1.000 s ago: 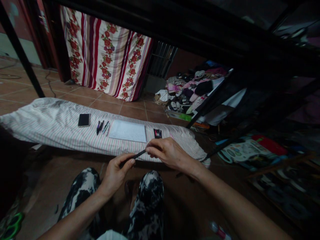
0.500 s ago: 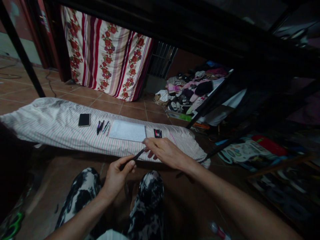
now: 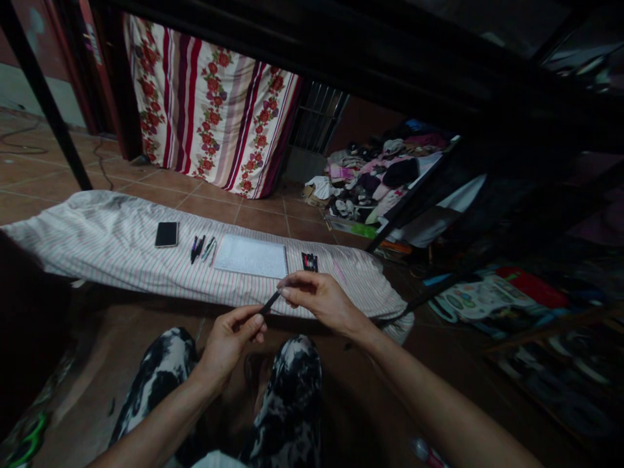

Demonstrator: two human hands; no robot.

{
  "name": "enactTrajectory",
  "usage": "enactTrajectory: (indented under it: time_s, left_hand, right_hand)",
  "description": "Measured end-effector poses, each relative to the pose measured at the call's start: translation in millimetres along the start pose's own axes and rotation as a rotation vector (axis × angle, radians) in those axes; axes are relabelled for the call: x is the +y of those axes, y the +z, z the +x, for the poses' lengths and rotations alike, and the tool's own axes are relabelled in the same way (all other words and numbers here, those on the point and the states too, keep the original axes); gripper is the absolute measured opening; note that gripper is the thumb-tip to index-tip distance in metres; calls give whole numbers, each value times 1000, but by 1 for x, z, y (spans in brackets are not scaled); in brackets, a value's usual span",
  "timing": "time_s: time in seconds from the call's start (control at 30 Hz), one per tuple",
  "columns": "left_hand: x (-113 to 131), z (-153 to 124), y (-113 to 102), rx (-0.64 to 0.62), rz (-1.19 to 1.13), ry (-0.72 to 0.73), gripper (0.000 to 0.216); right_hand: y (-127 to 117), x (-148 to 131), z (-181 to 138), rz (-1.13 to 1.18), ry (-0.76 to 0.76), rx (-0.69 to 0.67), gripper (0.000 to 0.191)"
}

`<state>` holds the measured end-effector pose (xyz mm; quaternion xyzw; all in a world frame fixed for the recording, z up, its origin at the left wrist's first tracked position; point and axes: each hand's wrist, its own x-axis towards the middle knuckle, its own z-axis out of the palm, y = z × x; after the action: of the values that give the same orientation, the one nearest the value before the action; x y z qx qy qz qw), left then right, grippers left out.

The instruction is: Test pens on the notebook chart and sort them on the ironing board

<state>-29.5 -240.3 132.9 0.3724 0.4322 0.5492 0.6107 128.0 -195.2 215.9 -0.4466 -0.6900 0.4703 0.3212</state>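
Above my knees, both hands meet on a slim black pen, which slants up to the right. My left hand pinches its lower end between thumb and fingers. At the upper end, the thumb and fingertips of my right hand close on the tip. Just beyond the hands, an open spiral notebook lies on a striped cloth. Several pens and markers lie left of the notebook, and a small dark pack with red and pink bits is on its right.
A dark-screened phone or tablet rests at the left on the cloth. Black metal bars frame the space overhead and at the sides. Behind are a flowered curtain and a heap of clothes. Green-handled scissors are low at left.
My right hand has turned, and its fingers have closed on the pen's upper end, where they were looser before. My left hand keeps its grip, almost unmoved.
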Motion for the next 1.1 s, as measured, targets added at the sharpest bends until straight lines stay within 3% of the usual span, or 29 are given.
enactTrajectory:
  time_s: [0.2, 0.43, 0.8, 1.1]
  left_hand:
    - [-1, -2, 2, 19, 0, 7, 32]
    - [1, -2, 0, -12, -61, -53, 33]
    - [0, -1, 3, -37, -89, -95, 36]
    - [-7, 0, 2, -22, -15, 8, 25]
  right_hand:
    - [6, 3, -2, -264, -82, 116, 22]
    - [5, 13, -1, 69, -4, -11, 31]
    - [5, 16, 0, 104, -12, 86, 22]
    - [11, 14, 0, 80, -61, 123, 17]
